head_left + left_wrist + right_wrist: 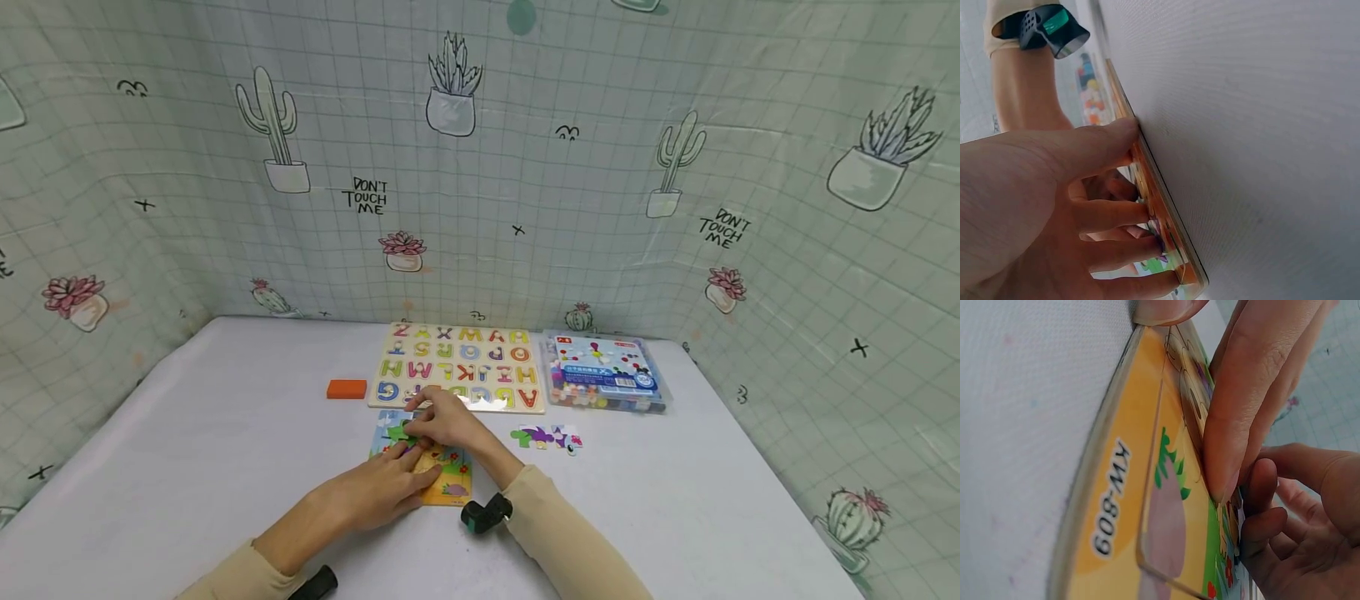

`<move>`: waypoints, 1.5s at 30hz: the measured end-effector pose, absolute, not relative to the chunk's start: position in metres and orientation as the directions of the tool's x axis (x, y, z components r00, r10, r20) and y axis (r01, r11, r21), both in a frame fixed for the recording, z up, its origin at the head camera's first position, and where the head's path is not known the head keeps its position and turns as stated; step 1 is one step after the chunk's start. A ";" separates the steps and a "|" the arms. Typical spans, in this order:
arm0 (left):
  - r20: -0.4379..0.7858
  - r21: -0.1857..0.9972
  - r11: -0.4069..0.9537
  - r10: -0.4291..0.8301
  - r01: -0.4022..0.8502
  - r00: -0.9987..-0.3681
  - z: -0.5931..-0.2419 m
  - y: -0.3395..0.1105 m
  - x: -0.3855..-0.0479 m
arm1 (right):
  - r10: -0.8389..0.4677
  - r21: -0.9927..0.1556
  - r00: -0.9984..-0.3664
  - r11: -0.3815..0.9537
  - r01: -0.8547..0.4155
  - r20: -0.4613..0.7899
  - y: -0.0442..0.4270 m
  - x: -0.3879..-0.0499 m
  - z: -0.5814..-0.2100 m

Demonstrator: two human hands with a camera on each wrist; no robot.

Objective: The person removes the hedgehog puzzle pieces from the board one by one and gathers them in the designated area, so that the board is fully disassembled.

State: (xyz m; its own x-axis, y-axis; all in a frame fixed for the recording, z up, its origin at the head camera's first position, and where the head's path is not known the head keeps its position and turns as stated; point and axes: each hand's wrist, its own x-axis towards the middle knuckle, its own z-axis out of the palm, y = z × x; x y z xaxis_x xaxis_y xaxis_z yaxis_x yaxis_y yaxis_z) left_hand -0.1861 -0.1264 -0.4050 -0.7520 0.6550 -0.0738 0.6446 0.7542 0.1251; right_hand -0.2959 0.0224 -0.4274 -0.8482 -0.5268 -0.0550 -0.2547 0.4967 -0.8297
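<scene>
A small picture puzzle board (457, 492) with a wooden edge lies on the table. My left hand (378, 492) rests on its left side with fingers extended. In the left wrist view, the left thumb (1107, 137) touches the board's near edge and the fingertips press its face. Bent over the upper part of the board is my right hand (444, 419), its fingers curled close to a green puzzle piece (396, 432). Seen from below in the right wrist view, the right hand (1310, 494) has bent fingers; whether they pinch a piece is hidden.
Behind stands a wooden alphabet board (457, 367) with colored letters. An orange block (347, 389) lies to its left, a clear plastic box (606, 372) of colored parts to its right. Loose puzzle pieces (547, 437) lie right of my right wrist. Patterned cloth (480, 167) surrounds the table.
</scene>
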 end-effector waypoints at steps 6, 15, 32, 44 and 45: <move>-0.082 0.140 0.764 0.643 0.630 -0.762 -0.406 -0.126 -0.185 | -0.513 -0.828 -0.856 0.506 -0.241 -0.065 0.024 -0.295 -0.427; -0.111 0.163 0.791 0.609 0.590 -0.785 -0.407 -0.124 -0.186 | -0.461 -0.831 -0.887 0.504 -0.235 -0.029 0.038 -0.297 -0.424; -0.131 0.181 0.815 0.574 0.550 -0.808 -0.404 -0.125 -0.186 | -0.463 -0.828 -0.882 0.524 -0.198 -0.083 0.124 -0.301 -0.421; -0.107 0.175 0.794 0.603 0.581 -0.791 -0.406 -0.125 -0.185 | -0.460 -0.783 -0.885 0.574 -0.239 -0.067 0.157 -0.297 -0.424; -0.104 0.175 0.793 0.605 0.584 -0.790 -0.406 -0.125 -0.185 | -0.459 -0.780 -0.886 0.578 -0.242 -0.066 0.158 -0.297 -0.424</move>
